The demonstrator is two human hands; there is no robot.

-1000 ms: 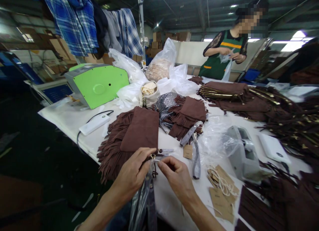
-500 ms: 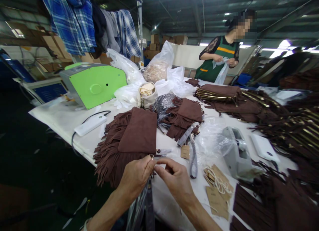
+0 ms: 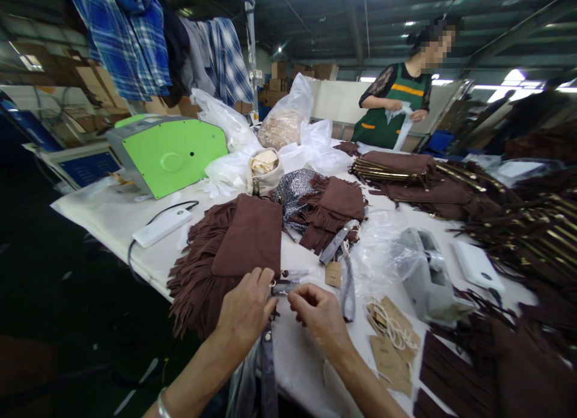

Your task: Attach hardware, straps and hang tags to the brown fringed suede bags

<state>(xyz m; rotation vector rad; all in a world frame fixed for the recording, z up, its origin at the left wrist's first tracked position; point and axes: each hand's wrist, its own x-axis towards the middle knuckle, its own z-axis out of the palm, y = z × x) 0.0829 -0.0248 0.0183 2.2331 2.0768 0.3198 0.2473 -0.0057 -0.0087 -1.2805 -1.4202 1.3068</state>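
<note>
Slightly since the earlier frame, the right hand (image 3: 322, 316) has drawn away from the left hand (image 3: 243, 307). Both work just off the near right corner of the brown bag (image 3: 252, 238), which lies on the bench (image 3: 311, 361). By that corner the left hand curls against a metal ring (image 3: 272, 283); whether it grips cannot be told. The right hand seems pinched on a thin cord (image 3: 283, 293). A strap (image 3: 267, 370) hangs nearer than the bag. Work at the ring looks unfinished, both hands being there; whether the cord is fastened is unclear. Right of the bag lie one tag (image 3: 333, 274) and, farther right, loose tags (image 3: 391, 361).
</note>
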